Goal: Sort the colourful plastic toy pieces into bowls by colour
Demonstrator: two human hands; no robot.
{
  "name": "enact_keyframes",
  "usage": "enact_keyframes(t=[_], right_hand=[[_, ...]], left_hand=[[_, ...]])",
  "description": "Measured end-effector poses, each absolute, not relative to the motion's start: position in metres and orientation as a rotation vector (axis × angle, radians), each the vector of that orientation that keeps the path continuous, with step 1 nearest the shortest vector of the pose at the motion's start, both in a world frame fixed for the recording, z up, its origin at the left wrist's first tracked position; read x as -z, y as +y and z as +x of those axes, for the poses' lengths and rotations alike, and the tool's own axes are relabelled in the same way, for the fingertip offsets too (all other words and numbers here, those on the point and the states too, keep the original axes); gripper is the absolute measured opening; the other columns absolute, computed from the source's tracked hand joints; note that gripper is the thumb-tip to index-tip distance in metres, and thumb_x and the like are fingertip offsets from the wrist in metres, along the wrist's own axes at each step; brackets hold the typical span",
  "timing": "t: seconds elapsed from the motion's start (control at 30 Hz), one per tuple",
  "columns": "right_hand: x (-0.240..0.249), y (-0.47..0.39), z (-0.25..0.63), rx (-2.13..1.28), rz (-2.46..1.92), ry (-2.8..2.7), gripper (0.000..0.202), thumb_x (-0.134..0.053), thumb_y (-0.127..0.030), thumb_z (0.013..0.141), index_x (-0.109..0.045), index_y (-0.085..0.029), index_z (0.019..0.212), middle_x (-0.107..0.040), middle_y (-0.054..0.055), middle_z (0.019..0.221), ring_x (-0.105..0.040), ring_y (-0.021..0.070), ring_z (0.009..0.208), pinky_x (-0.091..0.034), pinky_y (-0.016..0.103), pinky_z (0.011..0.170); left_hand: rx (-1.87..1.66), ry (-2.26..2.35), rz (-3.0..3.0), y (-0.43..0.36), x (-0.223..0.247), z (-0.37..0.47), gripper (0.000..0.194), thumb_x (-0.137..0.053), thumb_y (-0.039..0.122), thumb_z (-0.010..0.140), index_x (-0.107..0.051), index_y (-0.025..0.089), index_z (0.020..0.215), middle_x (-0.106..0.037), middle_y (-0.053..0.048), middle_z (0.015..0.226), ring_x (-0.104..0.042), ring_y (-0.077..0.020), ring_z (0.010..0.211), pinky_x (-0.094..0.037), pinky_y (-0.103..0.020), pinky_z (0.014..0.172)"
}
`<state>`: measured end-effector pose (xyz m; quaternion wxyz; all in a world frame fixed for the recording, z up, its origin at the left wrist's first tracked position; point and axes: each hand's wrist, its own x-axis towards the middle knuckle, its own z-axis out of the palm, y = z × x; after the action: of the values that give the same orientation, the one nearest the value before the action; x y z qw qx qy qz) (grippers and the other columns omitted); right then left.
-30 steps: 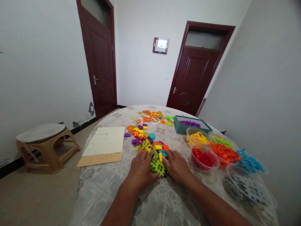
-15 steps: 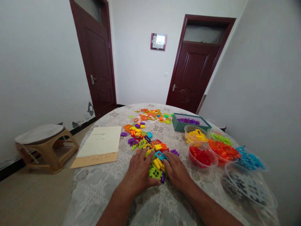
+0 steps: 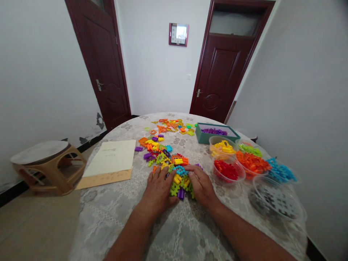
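A loose heap of coloured plastic building pieces (image 3: 178, 179) lies near the front of the table, in green, yellow, purple, blue and orange. My left hand (image 3: 159, 188) rests against its left side, fingers spread over the nearest pieces and thumb along the front. On the opposite side, my right hand (image 3: 200, 184) curves round the edge with its fingers stretched out. A purple piece (image 3: 181, 193) shows at the front between both hands. What lies beneath my palms is hidden. More mixed pieces (image 3: 156, 145) trail from the heap toward the far left.
Clear tubs on the right hold red pieces (image 3: 225, 169), yellow pieces (image 3: 223, 146), orange pieces (image 3: 252, 163), blue pieces (image 3: 281, 170) and grey pieces (image 3: 277, 203). Behind them stands a green box (image 3: 202, 137) with purple pieces. Paper sheets (image 3: 111, 157) lie left; a stool (image 3: 51, 170) stands beyond.
The view has tilted down and shifted slightly. Both hands still flank the heap; its pieces have shifted, with the purple piece now centred at the front and more green showing by my right hand.
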<state>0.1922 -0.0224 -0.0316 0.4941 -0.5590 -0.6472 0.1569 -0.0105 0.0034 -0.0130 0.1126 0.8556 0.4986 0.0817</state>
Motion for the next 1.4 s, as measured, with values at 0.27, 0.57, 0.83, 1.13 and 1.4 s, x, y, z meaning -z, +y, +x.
enact_keyframes(t=[0.27, 0.57, 0.83, 1.13, 1.4], right_hand=[[0.006, -0.035, 0.215, -0.132, -2.128, -2.12, 0.029, -0.043, -0.034, 0.1, -0.068, -0.02, 0.104, -0.074, 0.016, 0.104, -0.071, 0.0279, 0.091, -0.049, 0.035, 0.081], [-0.006, -0.042, 0.219, -0.367, -2.182, -2.233, 0.029, -0.046, -0.035, 0.098, -0.065, -0.018, 0.112, -0.077, 0.017, 0.103, -0.072, 0.0298, 0.091, -0.041, 0.033, 0.069], [0.002, -0.037, 0.216, -0.458, -1.761, -2.14, 0.021, -0.046, -0.017, 0.096, -0.065, -0.02, 0.106, -0.074, 0.006, 0.1, -0.068, 0.0188, 0.09, -0.042, 0.026, 0.077], [0.033, -0.022, 0.228, -0.095, -1.905, -1.979, 0.052, -0.044, -0.01, 0.095, -0.052, -0.016, 0.146, -0.05, 0.016, 0.154, -0.058, 0.0247, 0.131, -0.048, 0.033, 0.103], [0.046, -0.008, 0.232, -0.095, -2.039, -1.941, 0.064, -0.042, -0.008, 0.095, -0.038, -0.015, 0.158, -0.048, 0.017, 0.157, -0.054, 0.0266, 0.137, -0.047, 0.037, 0.107]], left_hand=[[-0.243, 1.497, 2.564, 0.004, 0.011, -0.014, 0.08, -0.061, 0.021, 0.082, -0.042, 0.028, 0.159, -0.033, -0.011, 0.169, -0.025, -0.0367, 0.158, -0.015, -0.056, 0.129], [-0.27, 1.26, 2.622, 0.0, 0.008, -0.008, 0.081, -0.079, 0.038, 0.078, -0.048, 0.046, 0.152, -0.027, -0.002, 0.173, -0.017, -0.0388, 0.16, -0.011, -0.062, 0.128], [-0.374, 1.24, 2.664, 0.005, 0.007, -0.015, 0.063, -0.08, 0.026, 0.078, -0.064, 0.033, 0.138, -0.037, -0.011, 0.167, -0.03, -0.039, 0.155, -0.021, -0.062, 0.127], [-0.466, 1.2, 2.669, 0.008, 0.01, -0.019, 0.07, -0.078, 0.026, 0.081, -0.054, 0.033, 0.146, -0.035, -0.01, 0.168, -0.03, -0.0363, 0.156, -0.023, -0.06, 0.127], [-0.395, 1.197, 2.672, 0.008, 0.012, -0.017, 0.056, -0.083, 0.029, 0.076, -0.067, 0.029, 0.13, -0.036, -0.012, 0.168, -0.028, -0.0422, 0.157, -0.02, -0.064, 0.127]])
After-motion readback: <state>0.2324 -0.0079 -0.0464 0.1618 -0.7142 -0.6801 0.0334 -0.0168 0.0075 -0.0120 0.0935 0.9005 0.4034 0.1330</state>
